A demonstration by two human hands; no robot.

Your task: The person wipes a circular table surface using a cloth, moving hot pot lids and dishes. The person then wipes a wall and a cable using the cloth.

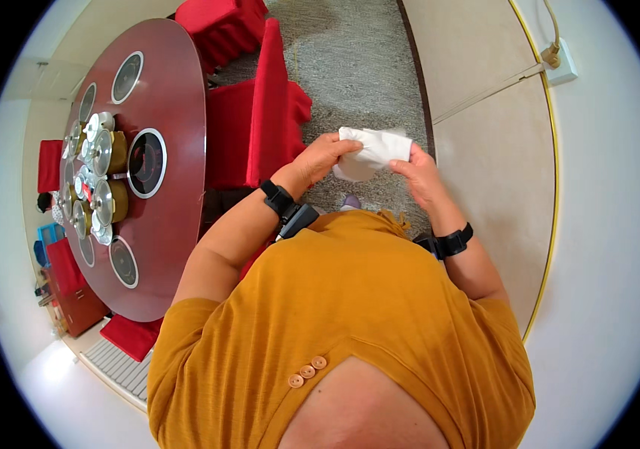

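Observation:
Between my two hands a white tissue or thin cloth (377, 147) is stretched out above the carpet, with a looser fold hanging below it. My left hand (323, 156) pinches its left end, thumb on top. At the other end, the thumb and fingers of my right hand (419, 173) close on the right edge. Whether it is paper or fabric, I cannot tell. Black straps with devices sit around both my wrists.
At left stands a round dark-red table (174, 82) with built-in hot plates, gold pots (119, 153) and white dishes. Red-covered chairs (249, 131) stand beside it on grey carpet (357, 60). A beige panel (492, 150) and a wall socket with a plug (559, 63) are at right.

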